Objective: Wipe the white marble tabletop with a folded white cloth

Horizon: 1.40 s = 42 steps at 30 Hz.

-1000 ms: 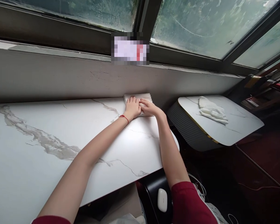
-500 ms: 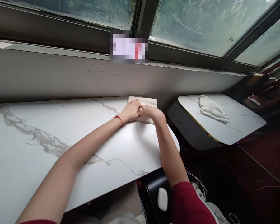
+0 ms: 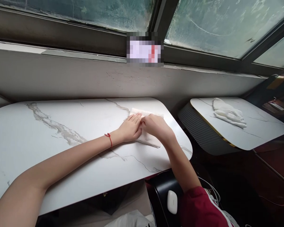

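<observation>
A white cloth lies flat on the white marble-patterned table, near its rounded right end. My left hand, a red string bracelet at the wrist, rests flat with fingers stretched over the cloth's left part. Beside its fingertips, my right hand presses on the cloth with its wrist bent and its fingers curled in. The right fingertips are mostly hidden, but they seem to grip the cloth. Both hands almost touch each other.
A second marble-patterned table stands to the right, with a crumpled white cloth on it. Behind are a wall and windows. A white earbud case sits on a black surface below the table, near cables.
Both hands and the cloth have moved from the table's back edge toward me. The view has shifted left, so the table's far left corner now shows.
</observation>
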{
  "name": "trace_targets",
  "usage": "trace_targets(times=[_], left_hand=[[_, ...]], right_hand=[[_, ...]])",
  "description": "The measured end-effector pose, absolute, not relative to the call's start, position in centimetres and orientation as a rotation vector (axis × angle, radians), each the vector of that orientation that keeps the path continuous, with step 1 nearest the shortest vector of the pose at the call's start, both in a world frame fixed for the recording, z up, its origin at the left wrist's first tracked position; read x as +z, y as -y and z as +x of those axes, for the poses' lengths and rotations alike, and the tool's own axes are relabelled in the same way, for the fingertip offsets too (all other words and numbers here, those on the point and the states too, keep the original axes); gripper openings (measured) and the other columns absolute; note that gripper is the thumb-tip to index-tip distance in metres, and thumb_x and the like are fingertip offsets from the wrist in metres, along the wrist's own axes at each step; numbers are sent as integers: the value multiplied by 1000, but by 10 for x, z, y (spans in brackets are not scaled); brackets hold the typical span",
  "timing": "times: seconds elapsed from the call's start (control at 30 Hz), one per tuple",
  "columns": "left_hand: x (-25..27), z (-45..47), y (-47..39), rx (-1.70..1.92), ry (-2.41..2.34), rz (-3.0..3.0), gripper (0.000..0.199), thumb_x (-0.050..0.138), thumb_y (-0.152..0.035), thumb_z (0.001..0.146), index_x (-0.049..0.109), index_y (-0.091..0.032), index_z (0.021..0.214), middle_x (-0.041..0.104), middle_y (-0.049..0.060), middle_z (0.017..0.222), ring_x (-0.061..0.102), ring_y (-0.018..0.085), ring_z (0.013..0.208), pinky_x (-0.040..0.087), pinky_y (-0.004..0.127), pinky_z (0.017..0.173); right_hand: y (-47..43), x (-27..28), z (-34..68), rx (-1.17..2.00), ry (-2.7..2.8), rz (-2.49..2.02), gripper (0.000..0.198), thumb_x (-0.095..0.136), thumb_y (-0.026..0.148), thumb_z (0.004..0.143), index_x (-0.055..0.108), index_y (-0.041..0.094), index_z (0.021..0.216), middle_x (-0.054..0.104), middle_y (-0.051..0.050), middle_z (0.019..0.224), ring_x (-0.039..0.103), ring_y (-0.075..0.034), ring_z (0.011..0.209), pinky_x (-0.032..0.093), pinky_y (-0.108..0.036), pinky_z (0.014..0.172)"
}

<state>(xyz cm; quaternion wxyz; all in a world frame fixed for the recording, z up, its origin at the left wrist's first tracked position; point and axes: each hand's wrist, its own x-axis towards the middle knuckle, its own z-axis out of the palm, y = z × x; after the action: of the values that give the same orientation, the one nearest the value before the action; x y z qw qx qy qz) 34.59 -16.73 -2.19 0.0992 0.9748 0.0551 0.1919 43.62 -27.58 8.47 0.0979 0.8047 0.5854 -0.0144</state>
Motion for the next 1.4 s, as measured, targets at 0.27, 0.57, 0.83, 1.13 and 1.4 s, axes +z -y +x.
trace_targets(times=[0.27, 0.57, 0.83, 1.13, 1.4], left_hand=[[-19, 308, 205, 462, -126, 2897, 57, 34, -28, 96, 40, 2, 145, 43, 26, 154, 34, 35, 148, 26, 51, 122], [-10, 284, 253, 282, -148, 2865, 67, 38, -32, 94, 35, 7, 148, 34, 29, 159, 30, 39, 150, 20, 51, 124], [-3, 265, 287, 199, -50, 2850, 67, 40, -38, 95, 37, 3, 148, 33, 26, 160, 23, 37, 153, 16, 50, 126], [-18, 276, 281, 347, -77, 2814, 81, 45, -44, 91, 29, 9, 151, 17, 30, 164, 9, 38, 155, 16, 49, 126], [-20, 302, 269, 372, -70, 2847, 95, 47, -56, 87, 27, 12, 150, 15, 33, 163, 6, 44, 154, 14, 53, 125]], right_hand=[[324, 11, 428, 389, -2365, 2378, 49, 32, 16, 99, 45, 9, 146, 49, -20, 151, 44, -32, 142, 45, -48, 109], [370, -1, 428, 145, -2573, 2307, 68, 34, 31, 103, 6, 22, 164, 26, -11, 166, 21, -27, 155, 30, -53, 124], [414, -10, 417, 158, -2567, 2324, 73, 38, 39, 102, 4, 20, 164, 24, -11, 167, 23, -29, 154, 33, -54, 122], [412, -19, 424, 269, -2475, 2467, 71, 38, 32, 103, 3, 21, 164, 32, -12, 164, 32, -28, 152, 38, -52, 119], [417, -19, 444, 293, -2368, 2541, 71, 40, 41, 103, 9, 25, 164, 32, -11, 164, 33, -28, 151, 37, -52, 119]])
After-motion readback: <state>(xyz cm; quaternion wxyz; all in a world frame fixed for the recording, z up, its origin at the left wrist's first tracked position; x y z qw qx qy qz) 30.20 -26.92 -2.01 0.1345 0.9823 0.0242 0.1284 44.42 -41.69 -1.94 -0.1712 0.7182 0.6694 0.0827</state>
